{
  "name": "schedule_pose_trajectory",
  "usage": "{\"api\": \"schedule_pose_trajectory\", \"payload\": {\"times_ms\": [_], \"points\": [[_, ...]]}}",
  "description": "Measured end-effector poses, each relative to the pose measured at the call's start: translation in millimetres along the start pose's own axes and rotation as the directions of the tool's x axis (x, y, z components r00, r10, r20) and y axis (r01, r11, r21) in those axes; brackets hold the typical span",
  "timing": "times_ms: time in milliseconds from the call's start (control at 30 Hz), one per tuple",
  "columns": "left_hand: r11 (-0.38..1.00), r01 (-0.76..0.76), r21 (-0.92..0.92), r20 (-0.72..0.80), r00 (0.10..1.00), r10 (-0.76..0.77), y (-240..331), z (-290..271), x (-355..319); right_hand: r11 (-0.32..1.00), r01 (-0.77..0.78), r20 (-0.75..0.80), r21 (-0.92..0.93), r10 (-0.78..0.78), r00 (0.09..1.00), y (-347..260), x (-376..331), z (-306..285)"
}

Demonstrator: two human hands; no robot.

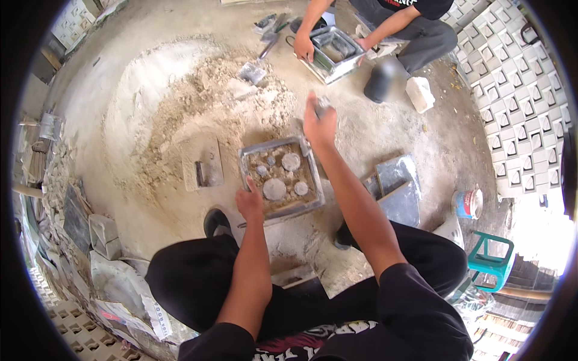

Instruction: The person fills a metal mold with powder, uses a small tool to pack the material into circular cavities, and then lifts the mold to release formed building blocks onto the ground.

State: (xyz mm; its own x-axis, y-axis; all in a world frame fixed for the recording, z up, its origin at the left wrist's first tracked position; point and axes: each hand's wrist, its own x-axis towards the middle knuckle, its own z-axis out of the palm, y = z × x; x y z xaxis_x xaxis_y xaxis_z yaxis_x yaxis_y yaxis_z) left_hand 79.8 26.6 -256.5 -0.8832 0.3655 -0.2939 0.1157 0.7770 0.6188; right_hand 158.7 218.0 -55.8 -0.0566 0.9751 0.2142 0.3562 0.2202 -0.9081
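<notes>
A square grey metal mould [320,191] lies on the ground between my feet, filled with sandy mix. Several round grey discs [275,189] of differing sizes are set in the mix. My left hand [249,201] is closed on the mould's left rim, thumb on top. Above the mould's far right corner, my right hand [321,124] is closed round a small grey tool [324,107]; its kind is too hidden to name. To the left of the mould lies a dusty flat board with a raised handle [201,173], perhaps a plastering float.
A heap of sandy mix [211,99] with a trowel [253,73] spreads at far left. Across from me a person grips another mould [334,48]. Grey plates [400,189], a paint can [468,204] and a green stool [490,262] stand right; stacked pale blocks [512,114] line the side.
</notes>
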Motion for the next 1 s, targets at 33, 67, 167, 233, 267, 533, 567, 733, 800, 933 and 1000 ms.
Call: {"api": "schedule_pose_trajectory", "payload": {"times_ms": [33, 67, 167, 233, 267, 533, 567, 733, 800, 933, 1000], "points": [[1.0, -0.013, -0.003, -0.026, 1.0, 0.013, 2, 4, 3, 0.995, 0.088, 0.002, 0.055, -0.088, 0.996, 4, -1, 1], [1.0, -0.022, -0.001, -0.029, 0.999, 0.022, 5, 12, -1, 0.982, 0.163, -0.001, 0.091, -0.163, 0.987, 25, -3, -3], [0.999, -0.021, 0.025, -0.003, 1.0, 0.022, 5, 12, 3, 0.995, 0.049, 0.074, 0.087, -0.055, 0.996, 28, -1, 0], [0.999, 0.003, 0.047, 0.003, 1.0, -0.003, 1, 8, -10, 0.998, 0.066, 0.034, 0.003, -0.066, 0.997, 18, 2, -1], [0.998, 0.014, 0.054, -0.001, 1.0, -0.014, 3, 5, -9, 0.98, 0.073, 0.007, 0.184, -0.076, 0.997, 12, -11, -5], [0.999, -0.049, 0.014, -0.056, 0.997, 0.049, 3, 9, -3, 0.982, 0.123, 0.058, 0.141, -0.132, 0.99, 22, -16, -10], [0.998, -0.057, 0.0, -0.021, 0.998, 0.057, 6, 12, -3, 0.989, 0.074, 0.09, 0.131, -0.086, 0.992, 29, -13, -14], [0.998, -0.055, 0.018, -0.013, 0.998, 0.055, 6, 6, 5, 0.981, 0.014, 0.059, 0.193, -0.026, 0.998, 24, -24, -10], [0.998, -0.016, 0.059, 0.052, 0.999, 0.013, 1, 6, 1, 0.978, -0.004, 0.1, 0.209, -0.017, 0.995, 31, -36, -20], [0.999, -0.042, 0.001, 0.008, 0.999, 0.042, 12, 3, -6, 0.969, -0.096, 0.129, 0.228, 0.068, 0.989, 16, -33, -33], [0.999, -0.02, 0.03, 0.0, 1.0, 0.02, 7, 3, -3, 0.981, 0.096, 0.036, 0.171, -0.104, 0.994, 37, -40, -21]]}}
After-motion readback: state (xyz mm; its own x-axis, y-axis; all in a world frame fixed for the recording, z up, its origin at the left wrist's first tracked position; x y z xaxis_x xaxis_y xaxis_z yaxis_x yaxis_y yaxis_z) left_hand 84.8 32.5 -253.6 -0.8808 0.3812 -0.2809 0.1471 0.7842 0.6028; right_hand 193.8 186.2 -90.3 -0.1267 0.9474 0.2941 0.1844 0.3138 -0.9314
